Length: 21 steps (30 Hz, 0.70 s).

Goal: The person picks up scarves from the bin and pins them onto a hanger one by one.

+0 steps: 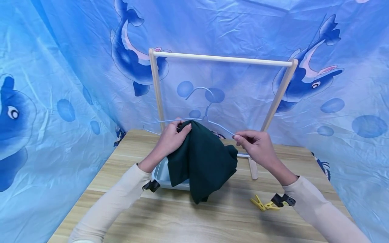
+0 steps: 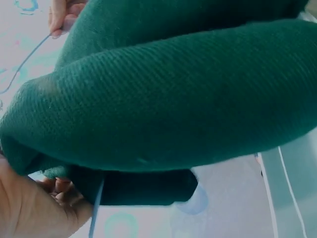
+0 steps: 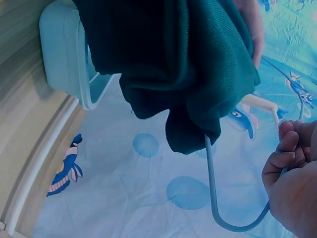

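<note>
A dark green knit cloth [image 1: 208, 162], apparently a garment, hangs in folds from my left hand [image 1: 171, 138], whose thumb and fingers pinch its top edge. Behind that edge runs a light blue wire hanger [image 1: 205, 117], hook upward. My right hand [image 1: 256, 145] pinches the hanger's right shoulder between thumb and fingers. From the right wrist view, the hanger's lower bar [image 3: 212, 183] passes up into the cloth beside a rounded end. In the left wrist view a broad green fold [image 2: 163, 99] covers most of the scene, with the left fingers partly hidden behind cloth.
A pale blue basin [image 1: 179, 185] stands on the wooden table [image 1: 170, 219] below the cloth, partly hidden by it. Behind the hands rises a rack with a white top rail [image 1: 225, 59]. Yellow clothespins [image 1: 258, 203] lie at front right. Blue dolphin-printed curtains [image 1: 76, 50] enclose the table.
</note>
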Tool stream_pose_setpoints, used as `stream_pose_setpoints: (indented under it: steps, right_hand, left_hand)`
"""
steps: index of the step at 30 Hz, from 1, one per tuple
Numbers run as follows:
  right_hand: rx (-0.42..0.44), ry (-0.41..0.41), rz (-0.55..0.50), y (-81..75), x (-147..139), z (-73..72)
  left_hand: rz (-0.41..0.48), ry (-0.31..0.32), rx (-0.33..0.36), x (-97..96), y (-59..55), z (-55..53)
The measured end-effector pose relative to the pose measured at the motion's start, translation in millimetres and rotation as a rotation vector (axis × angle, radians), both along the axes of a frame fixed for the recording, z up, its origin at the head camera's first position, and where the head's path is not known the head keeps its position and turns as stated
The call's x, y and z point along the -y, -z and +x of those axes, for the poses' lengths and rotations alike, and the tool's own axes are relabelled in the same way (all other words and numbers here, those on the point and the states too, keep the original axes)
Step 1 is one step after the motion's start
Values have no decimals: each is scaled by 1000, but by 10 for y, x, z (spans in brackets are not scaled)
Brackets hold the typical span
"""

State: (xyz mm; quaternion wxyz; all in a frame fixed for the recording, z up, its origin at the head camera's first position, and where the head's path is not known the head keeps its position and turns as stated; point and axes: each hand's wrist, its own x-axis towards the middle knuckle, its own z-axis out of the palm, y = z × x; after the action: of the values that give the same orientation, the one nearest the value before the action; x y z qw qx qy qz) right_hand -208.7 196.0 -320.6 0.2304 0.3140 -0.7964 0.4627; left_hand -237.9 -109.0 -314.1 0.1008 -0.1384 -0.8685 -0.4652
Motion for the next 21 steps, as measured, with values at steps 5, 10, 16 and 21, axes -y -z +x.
stream_pose_setpoints:
  steps: [5, 10, 16, 21]
  right_hand:
    - [4, -13, 3, -7, -53, 45]
    - [9, -26, -1, 6, -72, 82]
    - [14, -31, -8, 10, -61, 89]
    - [37, -19, -1, 11, -49, 95]
  left_hand:
    - [-63, -55, 42, -1, 7, 23]
    - [-101, -94, 102, 8, 24, 13]
    - [-250, -55, 158, 45, 3, -7]
    - [-256, -23, 106, 61, 49, -27]
